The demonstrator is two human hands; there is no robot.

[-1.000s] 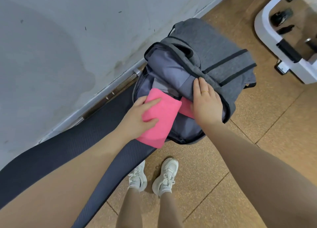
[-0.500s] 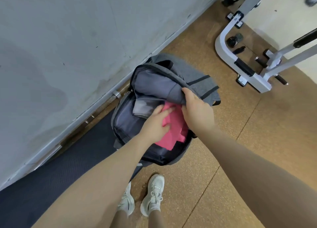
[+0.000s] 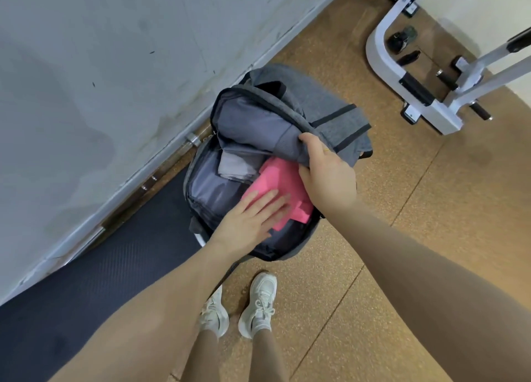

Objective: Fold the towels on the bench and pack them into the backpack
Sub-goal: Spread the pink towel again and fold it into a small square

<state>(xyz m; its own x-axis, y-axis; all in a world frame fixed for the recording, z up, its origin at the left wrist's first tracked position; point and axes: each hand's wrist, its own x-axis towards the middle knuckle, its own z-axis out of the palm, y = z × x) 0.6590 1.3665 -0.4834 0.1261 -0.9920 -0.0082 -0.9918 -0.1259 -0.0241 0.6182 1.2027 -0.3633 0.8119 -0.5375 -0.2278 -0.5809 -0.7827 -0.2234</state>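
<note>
A grey backpack [image 3: 330, 105] lies unzipped at the end of the dark padded bench [image 3: 120, 255]. Folded pink towels [image 3: 280, 176] lie inside its main compartment, beside a folded grey cloth [image 3: 235, 164]. My left hand [image 3: 248, 223] rests flat on the pink towels, fingers spread, holding nothing. My right hand [image 3: 326, 172] grips the backpack's front flap and holds it lifted away from the opening. The lower part of the pink towels is hidden under my left hand.
A grey wall [image 3: 115, 65] runs along the bench's far side. A white gym machine frame [image 3: 425, 94] stands on the cork floor [image 3: 402, 209] at the upper right. My white shoes [image 3: 238, 309] stand just in front of the bench.
My left hand carried the folded pink towel from the bench edge into the backpack, let go, and now lies flat on it. My right hand shifted from pressing the flap to gripping it.
</note>
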